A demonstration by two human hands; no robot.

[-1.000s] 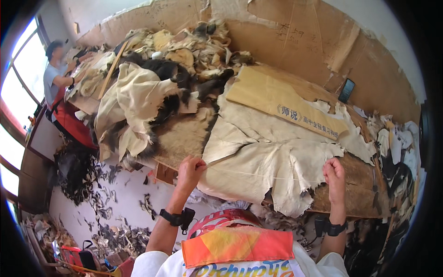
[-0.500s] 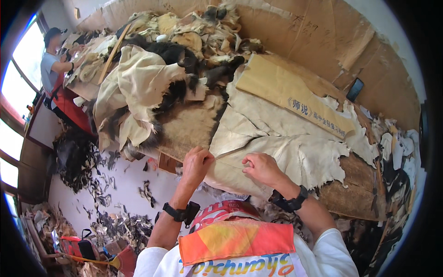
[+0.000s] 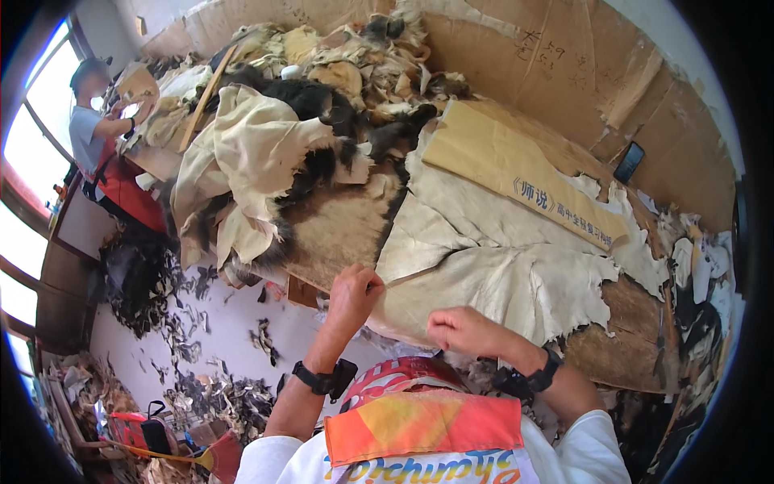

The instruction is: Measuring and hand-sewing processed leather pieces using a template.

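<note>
A large pale hide (image 3: 500,282) with ragged edges is spread flat on a brown board (image 3: 617,351), and a fold or slit runs in from its left side. At its near left edge my left hand (image 3: 353,297) is closed, thumb and fingers pinching the hide's border. My right hand (image 3: 466,331) is closed too, raised near the hide's front edge and in front of my apron. Whatever its fingers hold is too small or hidden to make out. A yellow-brown printed paper sheet (image 3: 484,153) lies across the hide's far part.
Several furry hides (image 3: 266,153) are heaped at the left and far side, with a wooden stick (image 3: 208,97) on them. A phone (image 3: 629,162) leans against the cardboard-lined wall. A co-worker (image 3: 101,129) stands at the far left. Dark scraps (image 3: 218,403) litter the floor.
My right hand has drawn back toward me, and its fingers are more tightly closed. The left hand stays at the hide's edge. The far co-worker now has a tan piece raised in the hands.
</note>
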